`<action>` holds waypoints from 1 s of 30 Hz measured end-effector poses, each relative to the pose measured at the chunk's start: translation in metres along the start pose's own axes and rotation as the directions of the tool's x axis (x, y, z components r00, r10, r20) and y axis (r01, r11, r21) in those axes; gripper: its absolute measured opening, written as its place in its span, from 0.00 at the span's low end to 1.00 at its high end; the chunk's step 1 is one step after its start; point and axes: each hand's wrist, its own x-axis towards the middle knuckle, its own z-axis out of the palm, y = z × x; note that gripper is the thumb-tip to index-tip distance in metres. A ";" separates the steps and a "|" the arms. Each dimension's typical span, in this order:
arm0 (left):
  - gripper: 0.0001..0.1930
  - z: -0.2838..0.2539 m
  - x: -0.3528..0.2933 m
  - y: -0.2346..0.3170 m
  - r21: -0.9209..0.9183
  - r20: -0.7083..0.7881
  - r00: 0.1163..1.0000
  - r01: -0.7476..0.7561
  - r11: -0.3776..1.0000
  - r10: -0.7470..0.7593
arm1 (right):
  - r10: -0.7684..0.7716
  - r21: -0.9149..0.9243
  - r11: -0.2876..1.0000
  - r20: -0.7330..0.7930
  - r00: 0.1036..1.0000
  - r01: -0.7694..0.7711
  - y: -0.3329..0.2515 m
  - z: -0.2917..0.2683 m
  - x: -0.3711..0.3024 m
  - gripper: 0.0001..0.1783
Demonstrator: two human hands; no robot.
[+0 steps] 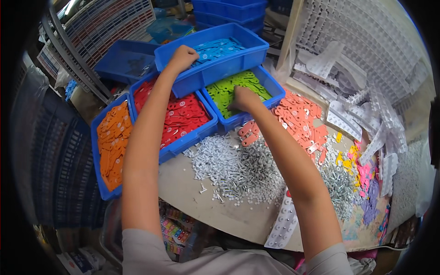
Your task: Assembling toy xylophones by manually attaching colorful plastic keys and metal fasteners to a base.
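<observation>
My left hand is closed over the near left part of the upper blue bin, its fingertips at the flat blue plastic pieces inside. Whatever it may hold is hidden. Lower and to the right, my right hand reaches into a bin of lime-green plastic pieces. Its fingers are curled downward among them, and their tips are out of sight. The upper bin rests across the green bin and a bin of red pieces.
An orange-piece bin stands at left. On the table lie heaps of white plastic pins, metal screws and coral pieces. A white studded strip lies near the front edge. Clear plastic strips pile up at right.
</observation>
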 end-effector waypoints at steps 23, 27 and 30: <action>0.16 0.030 -0.112 0.082 -0.612 -0.316 0.946 -0.257 0.748 0.067 | 0.204 0.920 0.381 -0.179 0.962 0.090 0.043 -0.051 -0.411 0.12; 0.14 0.114 -0.218 0.133 -0.742 0.076 0.994 0.005 0.671 0.076 | 0.512 0.951 0.277 -0.024 0.858 -0.139 0.042 -0.034 -0.442 0.08; 0.08 0.161 -0.286 0.144 -0.726 0.356 0.932 0.234 0.647 0.062 | 0.583 0.937 0.305 -0.041 0.811 -0.172 0.039 -0.033 -0.450 0.07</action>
